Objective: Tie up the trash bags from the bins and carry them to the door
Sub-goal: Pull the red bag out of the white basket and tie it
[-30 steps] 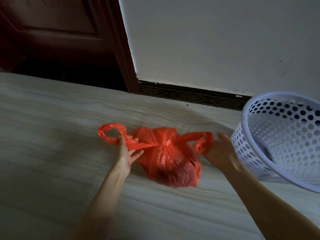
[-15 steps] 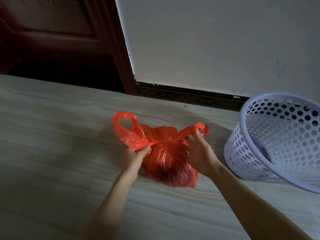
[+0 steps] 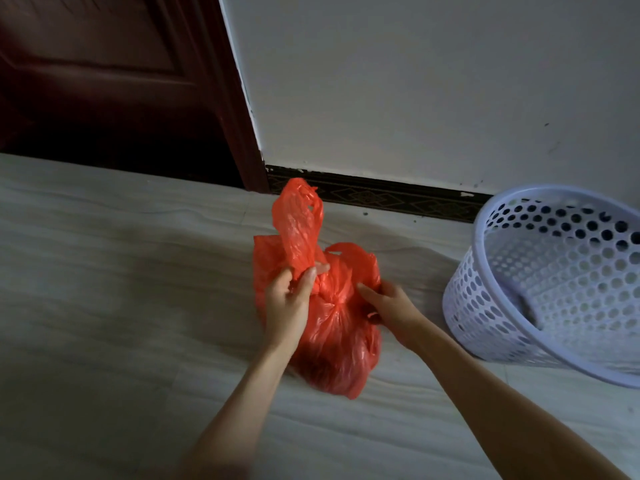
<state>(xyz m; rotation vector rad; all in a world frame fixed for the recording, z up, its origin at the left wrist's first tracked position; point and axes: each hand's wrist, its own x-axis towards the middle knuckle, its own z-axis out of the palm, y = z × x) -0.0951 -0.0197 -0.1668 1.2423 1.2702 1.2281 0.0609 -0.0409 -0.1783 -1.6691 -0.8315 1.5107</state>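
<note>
A red plastic trash bag (image 3: 337, 344) sits on the pale floor in the middle of the view, its neck gathered into a knot. One handle loop (image 3: 298, 223) stands upright above the knot. My left hand (image 3: 289, 303) pinches the base of that loop at the knot. My right hand (image 3: 389, 308) grips the other handle on the bag's right side, and that handle is mostly hidden in its fingers. The dark wooden door (image 3: 104, 84) stands at the upper left, just behind the bag.
A white perforated plastic bin (image 3: 554, 282) stands tilted to the right of the bag, holding no bag. A white wall (image 3: 415, 81) with a dark patterned baseboard (image 3: 381, 197) runs behind. Bare floor (image 3: 104, 289) spreads to the left.
Both hands have drawn in from wide apart to the bag's neck. The left handle has swung from lying out sideways to standing upright, and the right handle is tucked under my right hand.
</note>
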